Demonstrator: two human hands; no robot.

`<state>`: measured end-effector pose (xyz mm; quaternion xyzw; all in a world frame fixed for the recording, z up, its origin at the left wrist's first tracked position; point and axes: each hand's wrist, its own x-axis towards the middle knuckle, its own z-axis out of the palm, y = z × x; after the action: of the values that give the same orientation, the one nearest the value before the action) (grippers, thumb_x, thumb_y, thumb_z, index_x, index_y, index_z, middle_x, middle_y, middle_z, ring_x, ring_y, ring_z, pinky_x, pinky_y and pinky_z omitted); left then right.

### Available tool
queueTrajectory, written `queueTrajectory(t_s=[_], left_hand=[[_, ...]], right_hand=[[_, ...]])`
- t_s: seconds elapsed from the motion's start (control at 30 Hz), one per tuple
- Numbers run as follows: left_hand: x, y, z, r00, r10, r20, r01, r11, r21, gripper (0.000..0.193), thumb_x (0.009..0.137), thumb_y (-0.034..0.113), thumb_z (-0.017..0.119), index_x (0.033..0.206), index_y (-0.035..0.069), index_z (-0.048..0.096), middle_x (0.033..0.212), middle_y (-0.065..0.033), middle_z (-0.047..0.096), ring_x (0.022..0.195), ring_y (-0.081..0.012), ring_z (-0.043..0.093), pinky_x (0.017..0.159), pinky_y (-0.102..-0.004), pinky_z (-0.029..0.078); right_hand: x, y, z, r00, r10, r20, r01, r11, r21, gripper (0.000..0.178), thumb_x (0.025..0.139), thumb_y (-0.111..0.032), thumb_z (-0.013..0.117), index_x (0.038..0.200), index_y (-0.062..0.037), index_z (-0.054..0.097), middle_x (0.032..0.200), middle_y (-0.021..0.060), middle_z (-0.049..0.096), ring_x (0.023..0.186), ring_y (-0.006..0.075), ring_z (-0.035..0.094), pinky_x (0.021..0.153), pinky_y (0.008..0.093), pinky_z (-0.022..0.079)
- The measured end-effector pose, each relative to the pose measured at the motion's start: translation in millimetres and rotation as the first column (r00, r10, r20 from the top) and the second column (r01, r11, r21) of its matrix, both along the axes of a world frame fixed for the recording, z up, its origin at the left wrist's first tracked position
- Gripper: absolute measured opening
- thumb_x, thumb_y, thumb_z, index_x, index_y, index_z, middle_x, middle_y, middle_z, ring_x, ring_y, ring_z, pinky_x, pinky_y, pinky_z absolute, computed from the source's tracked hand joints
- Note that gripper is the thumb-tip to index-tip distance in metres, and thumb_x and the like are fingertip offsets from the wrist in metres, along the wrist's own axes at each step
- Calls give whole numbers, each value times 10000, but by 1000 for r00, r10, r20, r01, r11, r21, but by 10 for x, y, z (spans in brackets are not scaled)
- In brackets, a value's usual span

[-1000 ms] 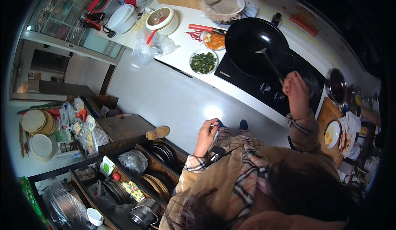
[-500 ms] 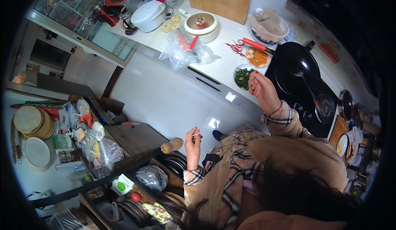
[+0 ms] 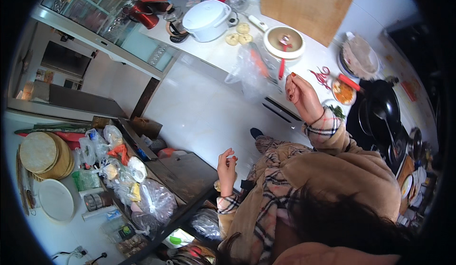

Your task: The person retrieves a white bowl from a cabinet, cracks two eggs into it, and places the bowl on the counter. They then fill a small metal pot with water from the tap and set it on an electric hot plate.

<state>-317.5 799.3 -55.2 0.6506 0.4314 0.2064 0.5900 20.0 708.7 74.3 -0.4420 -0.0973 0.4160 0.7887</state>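
My right hand [image 3: 304, 97] is raised beside the counter's front edge, fingers curled together, with nothing visible in them. Close to its wrist is a bowl of chopped greens [image 3: 336, 110], partly covered by my sleeve. My left hand [image 3: 227, 171] hangs in the air over the floor, its fingers loosely bent and apart, holding nothing. A clear plastic bag [image 3: 247, 75] with something orange inside lies at the counter edge, left of my right hand. Behind it stands a cream lidded pan [image 3: 284, 44] with a red-handled utensil [image 3: 282, 67]. Red chillies [image 3: 321, 77] lie near a plate of orange shreds [image 3: 344, 94].
A black wok [image 3: 375, 98] with a metal ladle [image 3: 388, 127] sits on the stove at right. A white lidded pot [image 3: 206, 20] and pale dough pieces [image 3: 240, 36] stand along the counter. Low at left, a brown cabinet [image 3: 183, 170] stands near bagged goods [image 3: 154, 196].
The view has turned leftward, so counter and stove appear shifted right. My right hand now appears next to the plastic bag rather than over the greens. Both hands keep much the same pose.
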Motion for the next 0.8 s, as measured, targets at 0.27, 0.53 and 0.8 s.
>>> queueTrajectory(t_s=[0.27, 0.53, 0.8], left_hand=[[208, 1795, 268, 998, 68, -3, -67, 993, 100, 336, 945, -14, 545, 1275, 26, 590, 1172, -85, 592, 874, -145, 650, 746, -277, 541], [-149, 3419, 59, 976, 218, 16, -219, 971, 98, 345, 961, 13, 526, 1303, 22, 569, 1213, -117, 596, 920, -176, 656, 757, -289, 550], [-346, 5633, 108, 984, 152, 97, -161, 982, 96, 251, 1036, 194, 508, 856, 21, 540, 762, -45, 571, 713, -135, 563, 667, -285, 475]], right_hand=[[242, 1617, -12, 998, 42, -51, -44, 998, -44, 275, 1038, -295, 478, 872, -91, 558, 705, -40, 507, 615, 77, 453, 602, 236, 363], [206, 3159, -113, 994, 30, -101, -35, 998, -48, 256, 1023, -284, 525, 907, -75, 617, 733, -24, 572, 641, 77, 517, 601, 227, 402], [28, 4569, -86, 978, -178, -113, 183, 982, 40, 198, 1035, -224, 480, 947, -81, 585, 745, -37, 558, 639, 55, 504, 595, 206, 423]])
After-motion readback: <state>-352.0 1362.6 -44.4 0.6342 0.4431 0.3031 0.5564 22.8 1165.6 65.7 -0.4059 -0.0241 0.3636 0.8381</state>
